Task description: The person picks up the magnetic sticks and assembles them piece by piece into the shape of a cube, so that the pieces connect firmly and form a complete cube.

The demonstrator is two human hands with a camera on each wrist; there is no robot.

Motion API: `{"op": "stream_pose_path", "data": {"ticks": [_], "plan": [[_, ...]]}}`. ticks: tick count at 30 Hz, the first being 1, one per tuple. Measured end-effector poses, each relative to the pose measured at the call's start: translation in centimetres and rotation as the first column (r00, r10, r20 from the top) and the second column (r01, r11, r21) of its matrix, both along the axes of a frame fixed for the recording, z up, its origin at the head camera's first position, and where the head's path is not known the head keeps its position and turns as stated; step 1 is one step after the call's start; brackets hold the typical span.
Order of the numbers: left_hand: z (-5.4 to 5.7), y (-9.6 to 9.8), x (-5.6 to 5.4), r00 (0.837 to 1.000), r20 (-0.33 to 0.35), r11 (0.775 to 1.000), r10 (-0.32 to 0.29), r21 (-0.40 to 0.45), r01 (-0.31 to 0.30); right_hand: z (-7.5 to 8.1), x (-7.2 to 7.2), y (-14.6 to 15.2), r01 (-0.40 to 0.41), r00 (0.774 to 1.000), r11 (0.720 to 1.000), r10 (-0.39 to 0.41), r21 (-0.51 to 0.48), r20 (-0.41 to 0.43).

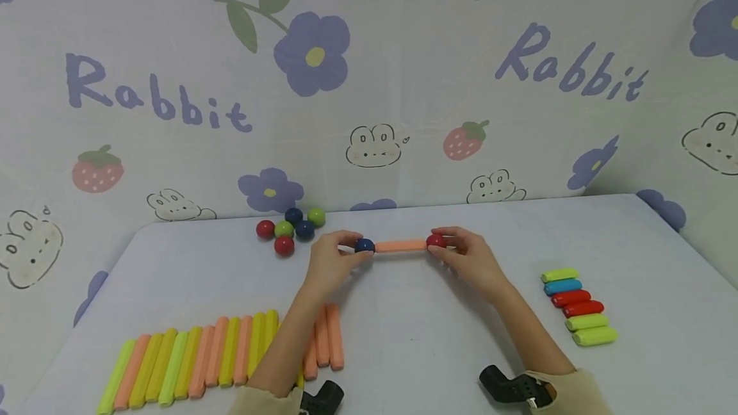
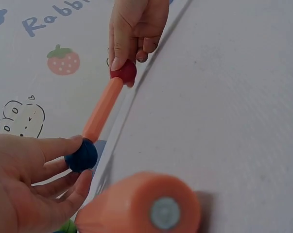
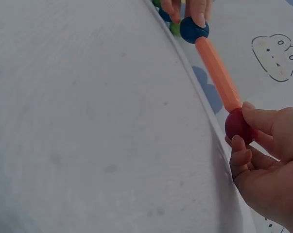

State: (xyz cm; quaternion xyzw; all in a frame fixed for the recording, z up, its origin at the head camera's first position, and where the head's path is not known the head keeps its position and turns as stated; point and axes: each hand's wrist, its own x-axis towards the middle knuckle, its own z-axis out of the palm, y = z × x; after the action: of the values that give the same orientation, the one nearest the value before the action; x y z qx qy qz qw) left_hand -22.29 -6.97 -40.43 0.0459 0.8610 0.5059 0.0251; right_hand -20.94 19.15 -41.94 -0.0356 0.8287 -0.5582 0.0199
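Note:
An orange rod point(image 1: 400, 246) spans the gap between my two hands, a dark blue ball point(image 1: 364, 246) at its left end and a red ball point(image 1: 436, 241) at its right end. The blue ball is pinched between thumb and fingers of my left hand point(image 1: 334, 262). My right hand point(image 1: 474, 262) pinches the red ball the same way. In the left wrist view the rod point(image 2: 102, 110) meets both balls end to end. The right wrist view shows the red ball point(image 3: 238, 127) partly covered by the right thumb and fingers.
Behind the left hand sits a cluster of red, green and blue balls point(image 1: 284, 229). Many yellow, green and orange rods point(image 1: 198, 357) lie in a row at front left, partly behind the left forearm. Several short coloured sticks point(image 1: 582, 307) lie at right on the white table point(image 1: 426, 364).

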Motion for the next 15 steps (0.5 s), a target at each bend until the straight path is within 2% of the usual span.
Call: {"op": "stream_pose_path", "data": {"ticks": [4, 8, 12, 15], "plan": [[-0.6, 0.0, -0.1, 1.000, -0.012, 0.999, 0.004, -0.049, -0.004, -0.5, -0.2, -0.1, -0.002, 0.999, 0.998, 0.006, 0.062, -0.053], [-0.9, 0.1, -0.2, 1.000, -0.012, 0.997, 0.003, -0.073, -0.004, -0.8, -0.3, 0.0, 0.003, 0.998, 0.995, 0.003, 0.096, -0.061], [-0.4, -0.2, 0.2, 1.000, 0.012, 0.999, 0.001, -0.053, -0.001, -1.0, -0.3, 0.1, 0.002, 0.998, 0.996, 0.003, 0.092, -0.057], [0.4, -0.6, 0.7, 0.999, 0.040, 1.000, 0.007, -0.022, -0.006, -1.0, -0.3, 0.3, -0.003, 0.999, 0.997, 0.006, 0.074, -0.043]]}}
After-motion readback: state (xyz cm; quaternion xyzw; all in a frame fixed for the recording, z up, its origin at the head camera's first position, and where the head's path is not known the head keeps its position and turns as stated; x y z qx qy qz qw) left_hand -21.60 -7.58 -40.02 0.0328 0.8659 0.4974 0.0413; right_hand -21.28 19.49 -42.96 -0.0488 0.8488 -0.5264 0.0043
